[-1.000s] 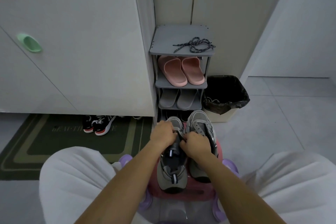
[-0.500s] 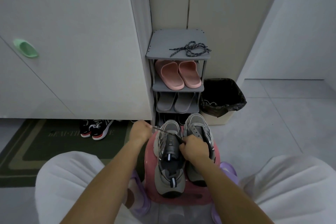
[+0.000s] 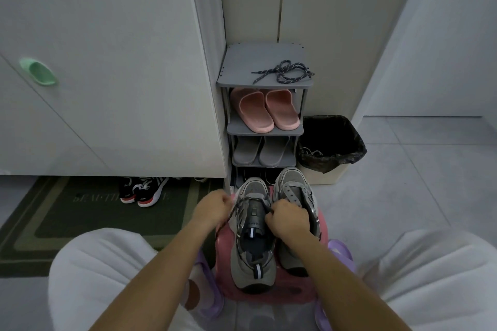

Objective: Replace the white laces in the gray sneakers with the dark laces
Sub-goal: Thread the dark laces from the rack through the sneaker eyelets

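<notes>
Two gray sneakers stand side by side on a pink stool (image 3: 269, 290) between my knees. The left sneaker (image 3: 252, 244) has a dark lace (image 3: 236, 205) threaded across its front eyelets. My left hand (image 3: 212, 208) pinches that lace just left of the shoe. My right hand (image 3: 289, 217) grips the lace's other end at the shoe's right edge, in front of the right sneaker (image 3: 294, 191), which shows no lace. A second dark lace (image 3: 285, 74) lies coiled on top of the gray shoe rack (image 3: 236, 72).
Pink slippers (image 3: 265, 110) and gray slippers (image 3: 261, 150) fill the rack's shelves. A bin with a black bag (image 3: 330, 142) stands right of the rack. Black and red shoes (image 3: 142, 191) sit on a green mat (image 3: 53, 212) at the left, under a white cabinet.
My left hand pulled the dark lace out to the left, then came back close to the left sneaker. My right hand stayed at the shoe's eyelets.
</notes>
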Available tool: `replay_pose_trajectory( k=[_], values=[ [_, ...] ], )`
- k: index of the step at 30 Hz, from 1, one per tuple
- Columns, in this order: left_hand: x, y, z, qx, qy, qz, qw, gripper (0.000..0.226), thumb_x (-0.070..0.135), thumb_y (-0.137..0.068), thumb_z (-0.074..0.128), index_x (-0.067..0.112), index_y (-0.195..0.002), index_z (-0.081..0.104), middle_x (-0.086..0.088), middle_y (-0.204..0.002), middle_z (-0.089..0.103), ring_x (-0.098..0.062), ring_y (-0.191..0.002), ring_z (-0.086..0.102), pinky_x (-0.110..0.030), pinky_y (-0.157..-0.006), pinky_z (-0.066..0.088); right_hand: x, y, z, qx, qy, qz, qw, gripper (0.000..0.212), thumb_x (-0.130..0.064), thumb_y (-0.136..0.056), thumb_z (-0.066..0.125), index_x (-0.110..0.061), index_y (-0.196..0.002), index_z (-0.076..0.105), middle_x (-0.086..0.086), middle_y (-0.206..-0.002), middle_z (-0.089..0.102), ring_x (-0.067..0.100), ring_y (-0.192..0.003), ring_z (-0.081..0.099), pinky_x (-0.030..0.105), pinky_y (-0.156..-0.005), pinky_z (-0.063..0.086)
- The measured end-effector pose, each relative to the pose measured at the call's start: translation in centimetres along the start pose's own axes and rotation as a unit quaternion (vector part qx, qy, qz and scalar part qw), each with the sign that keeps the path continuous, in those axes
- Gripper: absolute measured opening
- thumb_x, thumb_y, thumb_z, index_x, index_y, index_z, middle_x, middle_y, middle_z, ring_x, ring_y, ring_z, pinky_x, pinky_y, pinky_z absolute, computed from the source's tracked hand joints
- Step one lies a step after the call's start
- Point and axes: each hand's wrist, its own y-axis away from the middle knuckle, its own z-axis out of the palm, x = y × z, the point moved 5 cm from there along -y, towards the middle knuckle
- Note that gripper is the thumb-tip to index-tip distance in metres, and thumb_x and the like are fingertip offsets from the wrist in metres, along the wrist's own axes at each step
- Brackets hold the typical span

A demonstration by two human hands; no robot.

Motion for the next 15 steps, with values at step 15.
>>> replay_pose_trajectory(
  k=[15],
  values=[
    [4.7,-1.1,0.7,-0.022,0.009,-0.017,1.000,0.024,0.019,-0.095,0.051,0.000,-0.086,0.062,-0.011,-0.082,0.060,-0.026,-0.084,0.059,-0.031,-0.074,0.045,-0.1,0.6,-0.4,0.010,-0.009,0.030,0.999,0.023,-0.022,-0.090,0.045,-0.008,-0.102,0.059,0.010,-0.105,0.066,0.029,-0.100,0.061,0.034,-0.087,0.041]
  ],
)
